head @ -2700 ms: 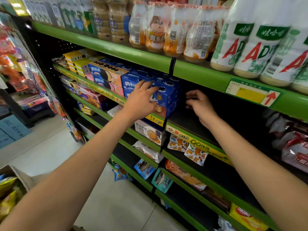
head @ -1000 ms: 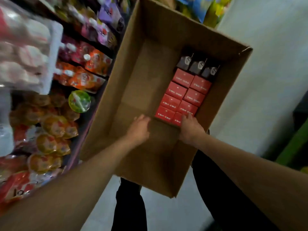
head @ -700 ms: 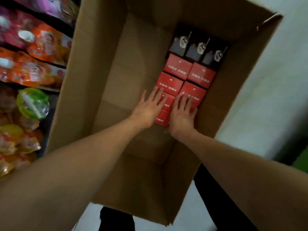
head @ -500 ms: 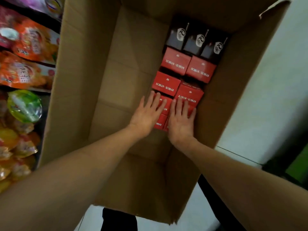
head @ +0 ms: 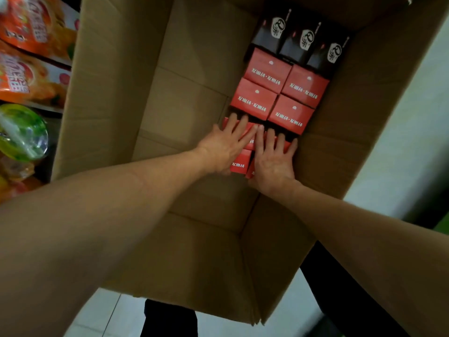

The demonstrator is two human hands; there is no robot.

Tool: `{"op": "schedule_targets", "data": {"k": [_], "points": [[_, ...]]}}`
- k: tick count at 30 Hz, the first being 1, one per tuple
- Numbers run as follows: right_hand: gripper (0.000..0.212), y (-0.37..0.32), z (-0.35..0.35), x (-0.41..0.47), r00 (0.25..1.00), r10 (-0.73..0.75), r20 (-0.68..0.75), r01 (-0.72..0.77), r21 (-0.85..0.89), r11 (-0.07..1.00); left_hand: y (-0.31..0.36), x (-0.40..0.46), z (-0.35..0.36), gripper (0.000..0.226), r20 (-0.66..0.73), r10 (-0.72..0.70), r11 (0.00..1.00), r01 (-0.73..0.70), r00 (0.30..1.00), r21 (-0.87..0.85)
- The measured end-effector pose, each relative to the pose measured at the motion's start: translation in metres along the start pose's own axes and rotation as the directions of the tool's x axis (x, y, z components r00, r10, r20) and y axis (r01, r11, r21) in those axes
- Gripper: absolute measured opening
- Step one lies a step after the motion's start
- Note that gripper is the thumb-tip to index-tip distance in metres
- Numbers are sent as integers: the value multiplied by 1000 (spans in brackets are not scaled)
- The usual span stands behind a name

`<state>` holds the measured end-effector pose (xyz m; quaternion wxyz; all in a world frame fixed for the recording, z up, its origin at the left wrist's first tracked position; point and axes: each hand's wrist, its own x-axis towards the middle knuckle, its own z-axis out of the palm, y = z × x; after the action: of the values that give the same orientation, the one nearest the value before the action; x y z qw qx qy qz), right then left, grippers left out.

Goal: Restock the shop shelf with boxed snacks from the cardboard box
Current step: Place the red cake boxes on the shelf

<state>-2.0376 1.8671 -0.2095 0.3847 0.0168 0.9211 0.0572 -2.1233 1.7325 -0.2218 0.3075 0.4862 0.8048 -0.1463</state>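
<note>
A large open cardboard box fills the head view. Along its right side sit two columns of red snack boxes, with three black boxes beyond them at the far end. My left hand and my right hand lie side by side, palms down, on the nearest red boxes. The fingers of both hands are spread and fairly straight, and their tips reach the dark gap behind that nearest row. The left half of the carton's floor is bare cardboard.
Orange snack bags and a green jelly cup fill shelves to the left of the carton. Pale floor tiles show on the right. My dark trouser legs are below the carton's near wall.
I turned from the shelf to the carton. Both hands went down onto the nearest red boxes, and their fingers have slid forward to the far edge of that row.
</note>
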Motion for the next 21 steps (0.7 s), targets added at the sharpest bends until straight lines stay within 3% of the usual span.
{"op": "schedule_targets", "data": {"k": [5, 9, 12, 14, 16, 18, 21], "points": [[133, 11, -34, -6, 998, -62, 6, 62, 80, 995, -13, -21, -24, 128, -2, -32, 981, 31, 999, -193], [138, 29, -103, -28, 966, -219, 134, 187, 218, 958, -41, -74, -87, 132, 229, -65, 894, 159, 971, -418], [135, 50, -179, -62, 846, -408, 343, 215, 480, 851, -67, -118, -159, 129, 443, 59, 856, 183, 894, -483], [131, 65, -238, -96, 709, -518, 479, 40, 706, 707, -76, -146, -222, 119, 572, 177, 789, 231, 801, -569], [115, 81, -293, -141, 613, -620, 490, -75, 817, 572, -75, -176, -289, 105, 647, 305, 705, 291, 699, -646], [100, 98, -336, -189, 613, -658, 438, -55, 854, 517, -68, -208, -353, 93, 664, 365, 696, 282, 652, -660], [86, 119, -383, -276, 687, -637, 349, -57, 900, 431, -50, -263, -435, 86, 637, 370, 719, 226, 677, -658]]}}
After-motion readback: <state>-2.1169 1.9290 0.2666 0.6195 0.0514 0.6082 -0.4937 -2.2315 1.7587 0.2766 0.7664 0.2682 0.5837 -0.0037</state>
